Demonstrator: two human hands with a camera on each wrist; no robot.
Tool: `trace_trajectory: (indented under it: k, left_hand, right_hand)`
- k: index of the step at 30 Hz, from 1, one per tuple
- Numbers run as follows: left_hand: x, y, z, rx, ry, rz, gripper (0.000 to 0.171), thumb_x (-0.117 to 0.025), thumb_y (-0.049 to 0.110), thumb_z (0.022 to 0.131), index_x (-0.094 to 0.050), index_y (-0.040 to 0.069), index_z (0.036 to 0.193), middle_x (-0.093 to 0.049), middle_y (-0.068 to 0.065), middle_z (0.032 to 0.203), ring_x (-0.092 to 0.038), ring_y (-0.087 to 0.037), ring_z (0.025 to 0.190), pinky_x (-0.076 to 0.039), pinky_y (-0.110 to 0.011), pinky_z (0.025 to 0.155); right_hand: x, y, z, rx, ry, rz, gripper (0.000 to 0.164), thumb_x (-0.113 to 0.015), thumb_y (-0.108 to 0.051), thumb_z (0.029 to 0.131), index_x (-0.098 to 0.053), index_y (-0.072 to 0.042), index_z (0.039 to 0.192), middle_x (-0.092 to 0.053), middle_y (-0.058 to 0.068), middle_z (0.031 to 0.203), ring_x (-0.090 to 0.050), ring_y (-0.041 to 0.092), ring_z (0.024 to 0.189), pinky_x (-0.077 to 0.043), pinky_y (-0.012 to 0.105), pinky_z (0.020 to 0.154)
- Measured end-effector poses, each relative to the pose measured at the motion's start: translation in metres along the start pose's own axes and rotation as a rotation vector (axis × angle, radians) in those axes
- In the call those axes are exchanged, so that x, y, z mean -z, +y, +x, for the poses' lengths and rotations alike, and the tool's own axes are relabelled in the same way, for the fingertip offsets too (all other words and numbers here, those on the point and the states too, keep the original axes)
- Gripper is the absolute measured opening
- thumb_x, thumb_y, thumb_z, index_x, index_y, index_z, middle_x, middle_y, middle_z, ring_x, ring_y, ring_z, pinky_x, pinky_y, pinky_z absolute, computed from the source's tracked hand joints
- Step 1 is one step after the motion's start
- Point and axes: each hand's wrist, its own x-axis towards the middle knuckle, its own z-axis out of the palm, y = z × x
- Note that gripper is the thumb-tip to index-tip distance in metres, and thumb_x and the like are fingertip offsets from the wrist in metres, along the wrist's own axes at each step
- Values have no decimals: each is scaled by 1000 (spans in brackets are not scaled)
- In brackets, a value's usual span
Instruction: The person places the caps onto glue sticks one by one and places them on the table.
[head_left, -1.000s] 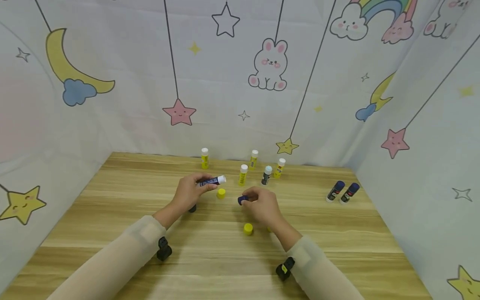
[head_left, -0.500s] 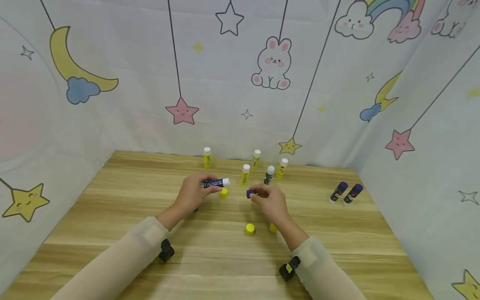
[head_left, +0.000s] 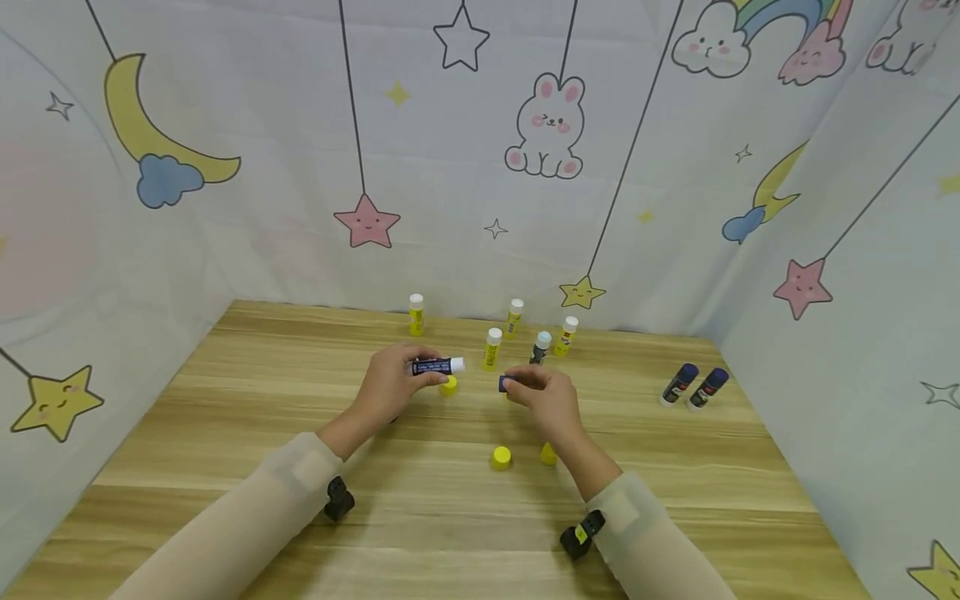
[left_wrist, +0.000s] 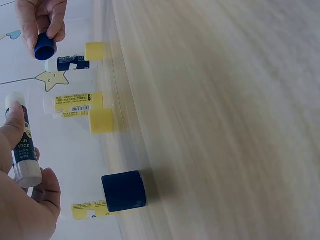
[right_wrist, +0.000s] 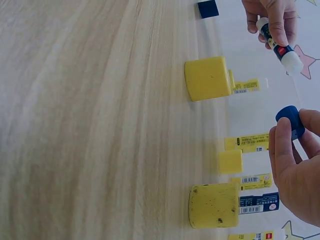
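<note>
My left hand [head_left: 390, 385] grips a navy-labelled glue stick [head_left: 437, 367], held almost level above the table with its bare white end toward the right. My right hand [head_left: 553, 407] pinches a navy cap [right_wrist: 290, 120] between thumb and fingers. Cap and glue stick are apart, with a small gap between them. In the left wrist view the cap's hollow mouth shows. Another navy cap [left_wrist: 124, 191] stands on the table near my left hand; the head view has it almost wholly hidden behind that hand.
Uncapped glue sticks stand toward the back: several yellow ones [head_left: 492, 350] and a navy one [head_left: 540, 348]. Two navy glue sticks [head_left: 679, 385] with caps on stand at the right. Several yellow caps [head_left: 501, 458] lie about the wooden table [head_left: 420, 517]. A printed curtain [head_left: 285, 167] hangs behind.
The glue stick has turned from tilted to nearly level. My right hand has raised the navy cap slightly and moved it a little right. The head view has shifted slightly.
</note>
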Motion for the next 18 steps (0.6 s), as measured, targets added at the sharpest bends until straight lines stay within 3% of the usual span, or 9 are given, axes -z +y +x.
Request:
trace_trajectory:
  k: [6,18]
  left_hand:
    - [-1,3,0,-54,-6,60,31,-87,30,78,-77,14,103,-72,-5,106,-66,-23,96,-55,-41,82]
    - [-4,12,-6,-99,-23,122,30,-88,26,77,-77,13,102,-68,-2,98,-58,-21,90,-51,-38,77]
  right_hand:
    - [-2,0,1,1,-3,61,16,-73,-9,95,-74,-2,109,-69,14,111,-69,22,98,-59,29,84]
    - [-8,1,3,23,-8,115,21,-70,-11,97,-72,3,113,-69,14,111,-70,22,98,-59,29,84]
